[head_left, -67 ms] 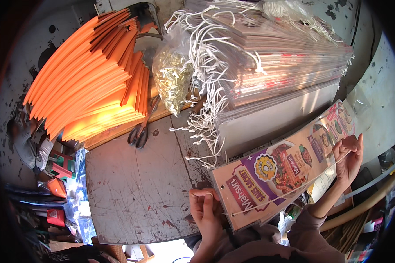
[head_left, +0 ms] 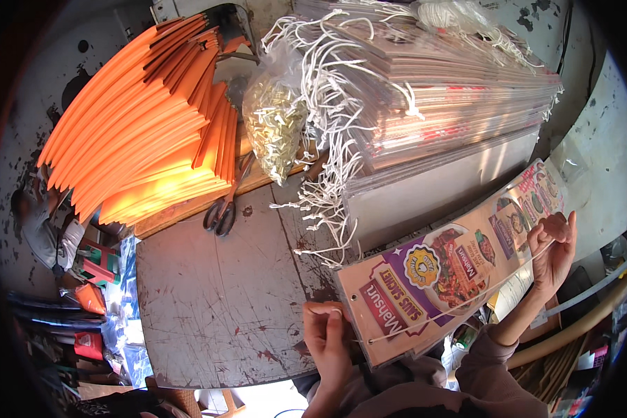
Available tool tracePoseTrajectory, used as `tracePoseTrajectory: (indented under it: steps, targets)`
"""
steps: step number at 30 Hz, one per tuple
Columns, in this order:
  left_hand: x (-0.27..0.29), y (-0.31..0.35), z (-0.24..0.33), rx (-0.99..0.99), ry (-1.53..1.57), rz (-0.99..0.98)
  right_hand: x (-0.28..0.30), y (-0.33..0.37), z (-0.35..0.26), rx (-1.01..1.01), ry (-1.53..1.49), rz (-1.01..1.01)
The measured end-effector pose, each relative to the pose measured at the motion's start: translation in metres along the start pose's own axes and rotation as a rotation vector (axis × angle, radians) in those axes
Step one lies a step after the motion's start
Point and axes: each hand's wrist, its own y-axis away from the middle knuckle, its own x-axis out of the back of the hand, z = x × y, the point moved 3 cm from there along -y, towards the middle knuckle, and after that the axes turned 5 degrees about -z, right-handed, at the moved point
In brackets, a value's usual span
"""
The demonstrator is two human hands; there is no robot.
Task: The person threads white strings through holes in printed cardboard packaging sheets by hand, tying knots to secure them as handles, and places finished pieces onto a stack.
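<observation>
A long printed card sign (head_left: pixel 432 279) in a clear plastic cover lies slanted before me, with food pictures and a purple panel on it. Two holes pierce its left end. A thin white cord (head_left: pixel 460 304) comes out of the lower hole and runs taut across the sign's face. At the far end of that cord, my right hand (head_left: pixel 554 254) is closed, the line pinched in its raised fingers. Beside the holed end, my left hand (head_left: pixel 327 341) is closed, thumb against curled fingers; a short white bit of cord shows between it and the sign's edge.
Behind the sign rises a tall stack of plastic-covered signs (head_left: pixel 460 104) with knotted white cords. A bag of small gold pieces (head_left: pixel 273 125), black-handled scissors (head_left: pixel 219 216) and a pile of orange sheets (head_left: pixel 139 118) lie left of it on the scratched table (head_left: pixel 209 306). Another person (head_left: pixel 38 230) is far left.
My left hand has shifted very slightly to the right, its thumb closer to the sign's edge. The right hand, cord and sign look almost unmoved.
</observation>
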Motion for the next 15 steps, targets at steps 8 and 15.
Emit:
tracePoseTrajectory:
  steps: [8, 15]
  targets:
    - [0.004, -0.003, -0.004, -0.044, 0.016, 0.100, -0.038, -0.015, 0.061, -0.064, 0.891, -0.070]
    - [-0.009, -0.002, -0.010, -0.032, 0.175, 0.128, -0.077, -0.030, 0.158, -0.462, 1.831, -0.922]
